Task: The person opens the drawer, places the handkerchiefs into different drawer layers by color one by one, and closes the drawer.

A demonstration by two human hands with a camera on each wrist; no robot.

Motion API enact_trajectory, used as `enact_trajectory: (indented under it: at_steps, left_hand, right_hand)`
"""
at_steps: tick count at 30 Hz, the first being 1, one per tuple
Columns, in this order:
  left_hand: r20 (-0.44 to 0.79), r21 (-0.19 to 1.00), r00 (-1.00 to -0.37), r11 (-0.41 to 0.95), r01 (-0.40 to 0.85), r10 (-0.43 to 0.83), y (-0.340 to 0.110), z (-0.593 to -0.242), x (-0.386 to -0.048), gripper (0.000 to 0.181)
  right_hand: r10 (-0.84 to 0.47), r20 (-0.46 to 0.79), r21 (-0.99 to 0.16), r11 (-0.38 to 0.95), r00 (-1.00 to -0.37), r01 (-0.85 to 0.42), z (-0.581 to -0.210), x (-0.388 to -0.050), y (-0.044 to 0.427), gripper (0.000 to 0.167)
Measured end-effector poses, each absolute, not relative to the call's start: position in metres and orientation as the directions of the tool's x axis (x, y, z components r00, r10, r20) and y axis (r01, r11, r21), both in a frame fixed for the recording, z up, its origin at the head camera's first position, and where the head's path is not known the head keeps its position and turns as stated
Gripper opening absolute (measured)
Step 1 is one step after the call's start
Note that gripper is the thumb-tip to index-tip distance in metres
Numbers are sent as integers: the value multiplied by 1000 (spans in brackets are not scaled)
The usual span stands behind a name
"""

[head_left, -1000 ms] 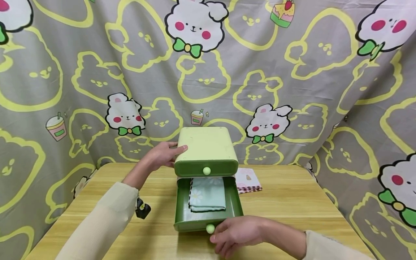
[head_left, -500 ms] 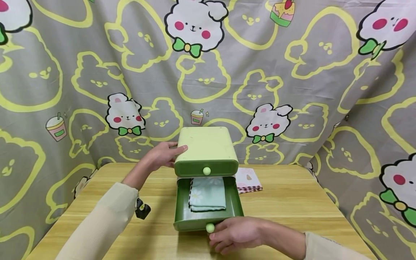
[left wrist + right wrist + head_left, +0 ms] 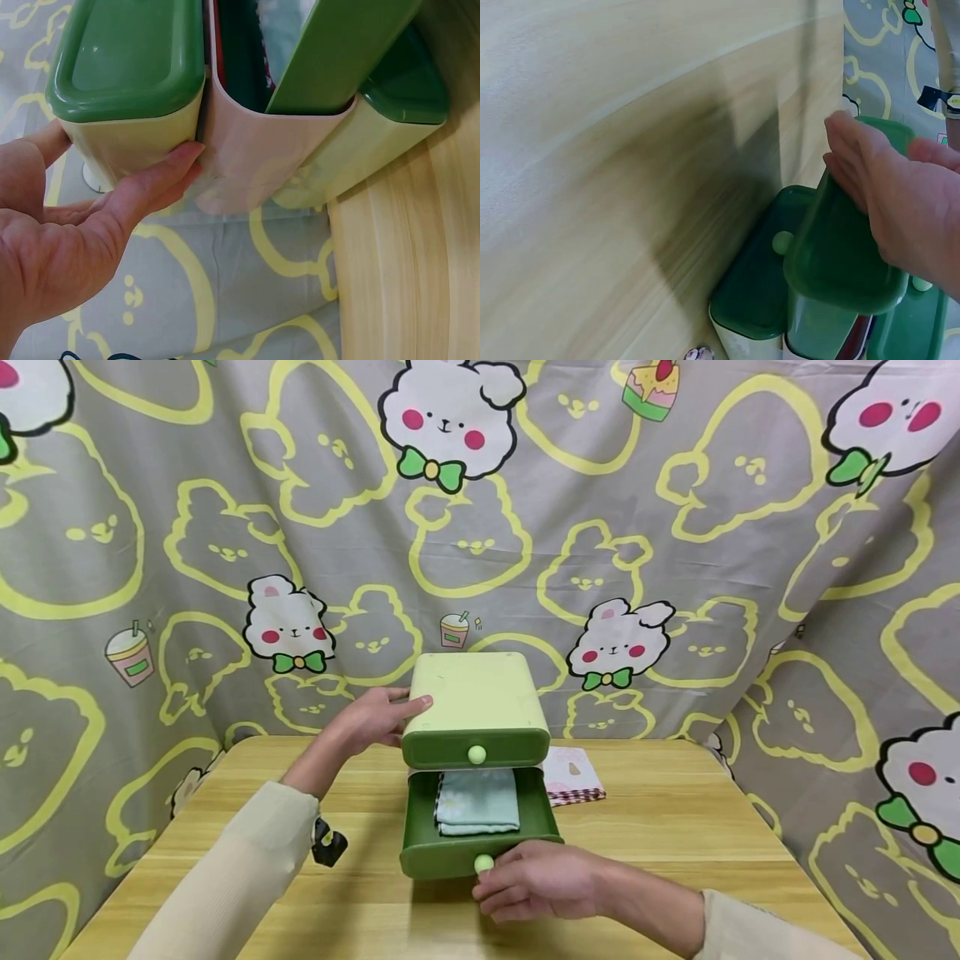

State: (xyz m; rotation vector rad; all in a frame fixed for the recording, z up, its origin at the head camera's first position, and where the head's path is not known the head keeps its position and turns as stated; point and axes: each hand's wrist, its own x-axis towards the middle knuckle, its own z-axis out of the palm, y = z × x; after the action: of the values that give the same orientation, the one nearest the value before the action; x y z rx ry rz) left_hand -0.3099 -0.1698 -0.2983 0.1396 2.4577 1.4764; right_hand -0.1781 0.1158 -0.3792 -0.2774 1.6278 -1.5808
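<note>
A small drawer unit [image 3: 474, 693] with a cream top and green fronts stands at the table's middle. Its middle drawer [image 3: 427, 860] is pulled out, with a folded light-blue cloth [image 3: 480, 810] inside. My left hand [image 3: 371, 718] rests against the unit's upper left side, thumb on the top edge; in the left wrist view its fingers [image 3: 161, 176] lie along that side. My right hand [image 3: 543, 881] is at the front of the pulled-out drawer, touching near its round knob [image 3: 483, 863]. The right wrist view shows extended fingers [image 3: 855, 142] over the drawer front, covering the knob.
A folded white cloth [image 3: 573, 772] with a red checked edge lies on the wooden table [image 3: 660, 827] behind and right of the unit. Patterned fabric [image 3: 480, 568] hangs behind and at both sides. A black band [image 3: 328, 843] sits by my left wrist.
In the last half second the middle drawer has slid slightly inward and its front has risen, with the cloth inside it. My right hand has moved along with it; my left hand stays put.
</note>
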Motion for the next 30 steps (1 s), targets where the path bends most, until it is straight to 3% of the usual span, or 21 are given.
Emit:
enact_trajectory:
  at_steps: [10,30]
  left_hand:
    - [-187,878,-958,474,-64,217,-170,-299,-310,82]
    - [-185,877,-958,477,-60,220,-170,-298,-309,83]
  right_hand:
    - [-525,-391,-908,87,-756,409,-381,-184,104,35]
    - [-420,-384,-906,-2,-822,424,-387,-212,87,40]
